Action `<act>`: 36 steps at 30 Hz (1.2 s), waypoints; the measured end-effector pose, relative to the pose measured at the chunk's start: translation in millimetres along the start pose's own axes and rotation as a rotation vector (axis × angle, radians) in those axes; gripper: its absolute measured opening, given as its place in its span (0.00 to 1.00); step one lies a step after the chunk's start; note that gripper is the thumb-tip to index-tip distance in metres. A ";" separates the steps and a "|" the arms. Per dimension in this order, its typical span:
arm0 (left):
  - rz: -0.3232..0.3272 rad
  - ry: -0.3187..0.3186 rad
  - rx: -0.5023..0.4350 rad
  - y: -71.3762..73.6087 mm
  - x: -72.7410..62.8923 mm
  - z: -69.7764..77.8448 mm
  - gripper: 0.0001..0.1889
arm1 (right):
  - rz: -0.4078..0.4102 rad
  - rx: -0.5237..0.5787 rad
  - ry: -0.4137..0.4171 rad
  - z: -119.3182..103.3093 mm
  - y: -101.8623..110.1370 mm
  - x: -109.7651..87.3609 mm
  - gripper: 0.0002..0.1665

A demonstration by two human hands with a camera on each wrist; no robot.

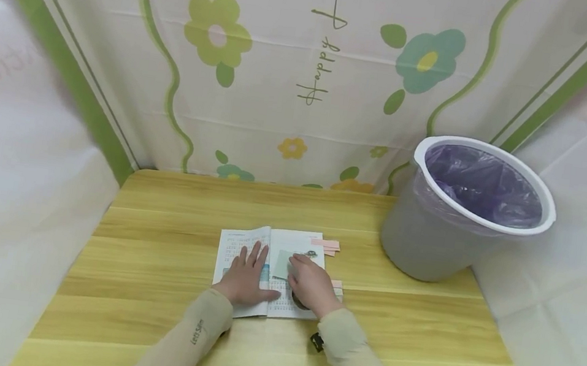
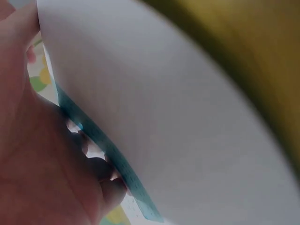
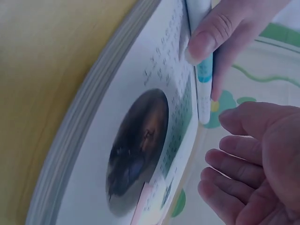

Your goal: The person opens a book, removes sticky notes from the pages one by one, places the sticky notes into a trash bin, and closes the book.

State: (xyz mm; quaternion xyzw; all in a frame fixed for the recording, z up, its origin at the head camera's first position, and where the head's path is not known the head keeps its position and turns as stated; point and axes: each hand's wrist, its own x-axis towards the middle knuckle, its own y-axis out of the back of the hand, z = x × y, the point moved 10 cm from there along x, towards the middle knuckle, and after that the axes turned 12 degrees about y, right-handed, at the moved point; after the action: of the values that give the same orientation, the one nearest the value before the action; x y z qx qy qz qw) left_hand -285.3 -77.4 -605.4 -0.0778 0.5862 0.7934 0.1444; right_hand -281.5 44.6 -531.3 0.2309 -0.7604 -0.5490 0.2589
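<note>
An open book (image 1: 294, 240) lies on the wooden table, with print on both pages. My left hand (image 1: 246, 279) rests on its left page near the fold, fingers spread and thumb reaching across the fold. In the left wrist view a white page (image 2: 154, 103) with a teal strip bulges beside that hand. My right hand (image 1: 313, 284) is over the right page, its fingertips at a pale green patch (image 1: 283, 264). The right wrist view shows its fingers (image 3: 234, 154) loosely bent with nothing between them, and a dark oval picture (image 3: 138, 150) on the page.
Pink sticky tabs (image 1: 326, 246) stick out from the book's right edge. A grey bin (image 1: 424, 243) lined with a purple bag stands at the table's back right. A flowered curtain (image 1: 259, 104) hangs behind the table (image 1: 167, 210), and white cloth hangs at both sides.
</note>
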 end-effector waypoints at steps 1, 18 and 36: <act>0.003 0.002 -0.002 -0.4 -0.3 0.3 0.62 | -0.007 -0.013 0.009 -1.5 -2.1 1.4 0.26; -0.005 0.035 0.051 5.3 -8.6 1.4 0.60 | 0.018 -0.121 0.045 -13.1 -22.7 8.4 0.24; -0.005 0.035 0.054 4.8 -7.8 1.8 0.60 | 0.068 -0.064 -0.122 0.7 -23.5 8.4 0.14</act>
State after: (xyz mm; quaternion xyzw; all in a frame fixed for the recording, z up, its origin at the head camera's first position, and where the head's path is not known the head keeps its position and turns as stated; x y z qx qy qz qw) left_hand -279.4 -78.1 -598.2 -0.0891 0.6098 0.7753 0.1382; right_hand -286.7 33.0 -552.7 0.1627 -0.7643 -0.5768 0.2380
